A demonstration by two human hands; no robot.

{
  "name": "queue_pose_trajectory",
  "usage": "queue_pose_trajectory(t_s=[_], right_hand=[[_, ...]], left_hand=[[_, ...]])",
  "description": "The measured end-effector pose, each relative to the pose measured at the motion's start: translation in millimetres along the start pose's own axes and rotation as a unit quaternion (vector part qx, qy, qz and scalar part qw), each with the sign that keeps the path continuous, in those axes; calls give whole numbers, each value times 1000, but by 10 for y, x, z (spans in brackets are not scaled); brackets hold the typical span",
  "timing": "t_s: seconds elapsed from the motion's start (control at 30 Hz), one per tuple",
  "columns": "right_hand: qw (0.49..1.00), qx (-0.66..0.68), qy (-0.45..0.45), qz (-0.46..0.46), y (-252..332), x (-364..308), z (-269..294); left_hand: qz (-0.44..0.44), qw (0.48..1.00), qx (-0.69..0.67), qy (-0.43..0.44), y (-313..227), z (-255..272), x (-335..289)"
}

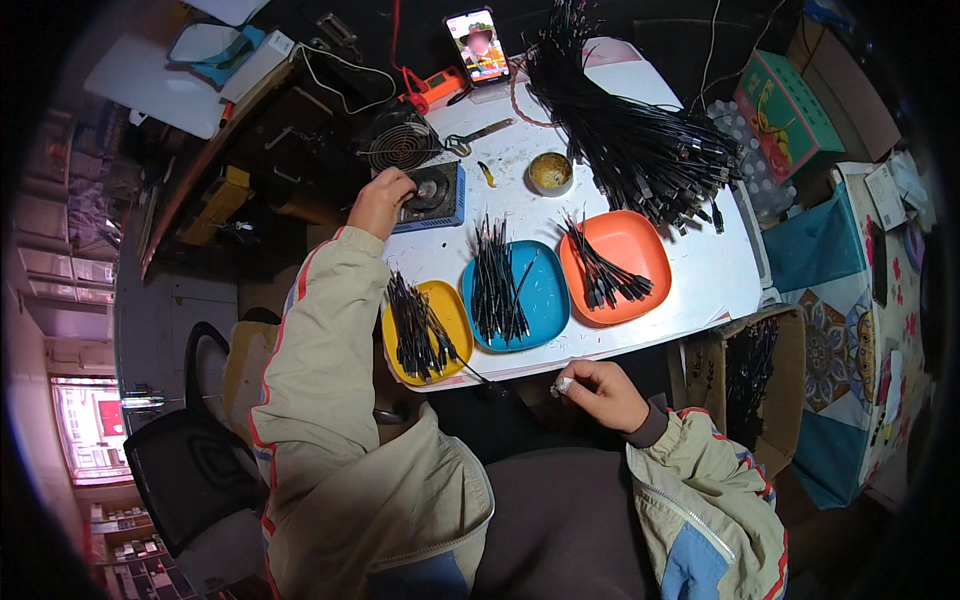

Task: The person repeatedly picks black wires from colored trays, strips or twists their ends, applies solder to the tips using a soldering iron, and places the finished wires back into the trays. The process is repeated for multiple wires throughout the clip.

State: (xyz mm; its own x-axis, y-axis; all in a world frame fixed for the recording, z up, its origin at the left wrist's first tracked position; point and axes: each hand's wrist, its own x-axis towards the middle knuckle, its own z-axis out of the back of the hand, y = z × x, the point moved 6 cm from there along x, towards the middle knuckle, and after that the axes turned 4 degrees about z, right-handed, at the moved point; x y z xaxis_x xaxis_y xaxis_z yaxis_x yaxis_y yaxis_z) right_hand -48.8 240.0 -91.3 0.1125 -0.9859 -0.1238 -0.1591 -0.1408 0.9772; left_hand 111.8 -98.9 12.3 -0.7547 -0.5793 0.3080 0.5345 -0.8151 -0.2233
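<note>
My left hand point(381, 203) reaches to a small blue box-shaped device point(440, 203) with a round dark metal top. Its fingers are curled together at the device's left side, and what they may hold is hidden. In front of the table edge, my right hand point(608, 396) pinches a small crumpled whitish scrap point(563, 384). Three trays line the table's near side: yellow point(392, 353), blue point(550, 300) and orange point(640, 240). Each holds a bunch of short black cables; the cables point(500, 290) in the blue tray have stripped-looking upper ends.
A large heap of black cables point(640, 140) covers the table's far right. A round tin point(550, 174), a metal tool point(480, 134), a small fan point(400, 147) and a propped phone point(478, 48) stand farther back. A cardboard box point(790, 400) with cables is at right.
</note>
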Motion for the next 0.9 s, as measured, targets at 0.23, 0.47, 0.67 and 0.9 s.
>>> queue_pose_trajectory(t_s=[0.23, 0.47, 0.67, 0.9], right_hand=[[1000, 10, -2, 10, 10, 9, 12], [1000, 3, 25, -6, 32, -2, 16], [1000, -1, -1, 21, 32, 1, 14], [1000, -14, 2, 13, 85, -35, -6]], left_hand=[[4, 1000, -2, 11, 9, -10, 18], [8, 1000, 1, 22, 14, -19, 43], [14, 1000, -3, 21, 46, -36, 36], [13, 1000, -16, -23, -26, 60, 21]])
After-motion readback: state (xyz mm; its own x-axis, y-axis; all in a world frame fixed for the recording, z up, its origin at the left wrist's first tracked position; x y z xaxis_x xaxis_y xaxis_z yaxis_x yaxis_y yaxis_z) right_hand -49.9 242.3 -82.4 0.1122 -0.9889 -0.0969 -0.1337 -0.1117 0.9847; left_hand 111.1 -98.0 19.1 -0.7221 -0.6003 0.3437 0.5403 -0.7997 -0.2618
